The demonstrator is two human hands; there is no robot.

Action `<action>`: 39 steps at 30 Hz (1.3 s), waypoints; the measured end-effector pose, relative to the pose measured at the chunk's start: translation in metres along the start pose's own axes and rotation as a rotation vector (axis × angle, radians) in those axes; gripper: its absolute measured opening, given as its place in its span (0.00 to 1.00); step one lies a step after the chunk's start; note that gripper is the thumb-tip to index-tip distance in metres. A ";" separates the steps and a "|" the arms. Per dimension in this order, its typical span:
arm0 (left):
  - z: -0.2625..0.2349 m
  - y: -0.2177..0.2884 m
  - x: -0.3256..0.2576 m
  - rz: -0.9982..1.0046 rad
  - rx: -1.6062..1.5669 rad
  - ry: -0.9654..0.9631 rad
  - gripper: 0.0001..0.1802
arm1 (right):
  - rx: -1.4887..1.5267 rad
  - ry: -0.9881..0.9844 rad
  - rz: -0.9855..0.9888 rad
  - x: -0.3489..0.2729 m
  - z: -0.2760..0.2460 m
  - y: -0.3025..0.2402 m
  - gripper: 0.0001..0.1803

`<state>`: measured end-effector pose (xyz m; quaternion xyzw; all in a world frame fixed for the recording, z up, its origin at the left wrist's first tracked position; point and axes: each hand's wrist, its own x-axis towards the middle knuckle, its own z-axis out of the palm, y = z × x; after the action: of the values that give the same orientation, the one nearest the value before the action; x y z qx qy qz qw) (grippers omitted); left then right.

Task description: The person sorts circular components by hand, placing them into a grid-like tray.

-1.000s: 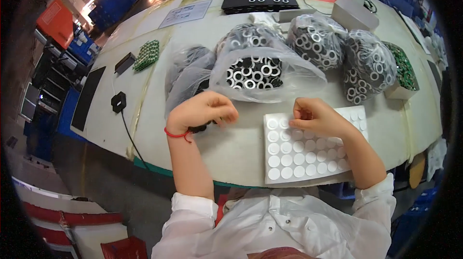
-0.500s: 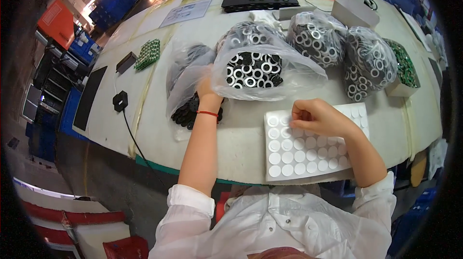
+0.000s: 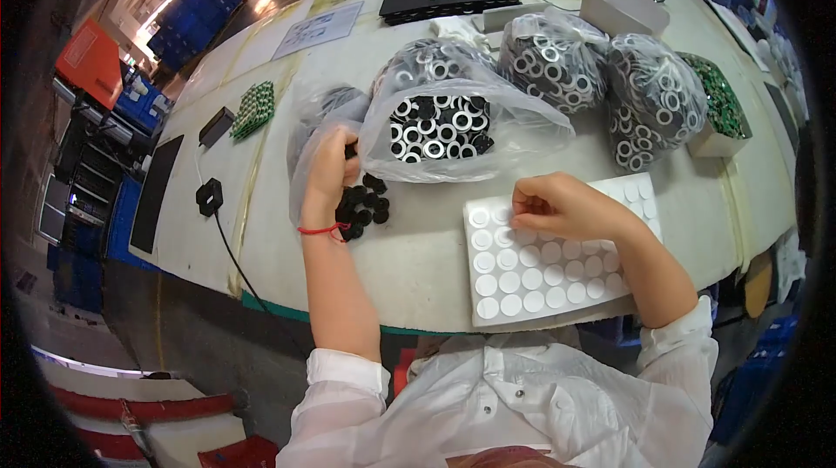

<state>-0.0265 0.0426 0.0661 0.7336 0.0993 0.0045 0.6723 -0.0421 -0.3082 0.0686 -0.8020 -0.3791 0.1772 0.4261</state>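
From the head view, our left hand [image 3: 329, 163] reaches into the loose pile of black rings [image 3: 361, 205] on the counter [image 3: 418, 268]; whether its grip has closed on one we cannot tell. Our right hand [image 3: 557, 205] pinches at a white round pad on the pad sheet [image 3: 544, 272]. The sheet is nearly full and the bags of rings [image 3: 557, 59] are bulging, so we judge most of the work remains.

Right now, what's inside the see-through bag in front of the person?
The clear plastic bag holds many small rings, some black and some silvery white, stacked in rows. The ones deeper under the top layer are covered, so how many there are cannot be seen.
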 end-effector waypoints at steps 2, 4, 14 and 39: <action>0.017 0.009 -0.018 -0.128 -0.181 -0.176 0.17 | -0.013 -0.037 0.019 -0.001 -0.003 -0.004 0.08; 0.025 0.017 -0.026 -0.189 -0.221 -0.390 0.19 | 0.008 -0.034 0.049 0.000 -0.007 -0.008 0.08; 0.115 -0.004 -0.054 -0.305 -0.195 -1.037 0.22 | -0.318 0.299 0.097 -0.008 -0.029 0.009 0.06; 0.147 -0.011 -0.070 -0.124 -0.268 -0.672 0.22 | -0.266 -0.088 0.269 -0.020 -0.043 0.000 0.06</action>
<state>-0.0755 -0.1122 0.0503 0.5922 -0.0842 -0.2648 0.7564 -0.0285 -0.3472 0.0923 -0.8862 -0.3070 0.2156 0.2719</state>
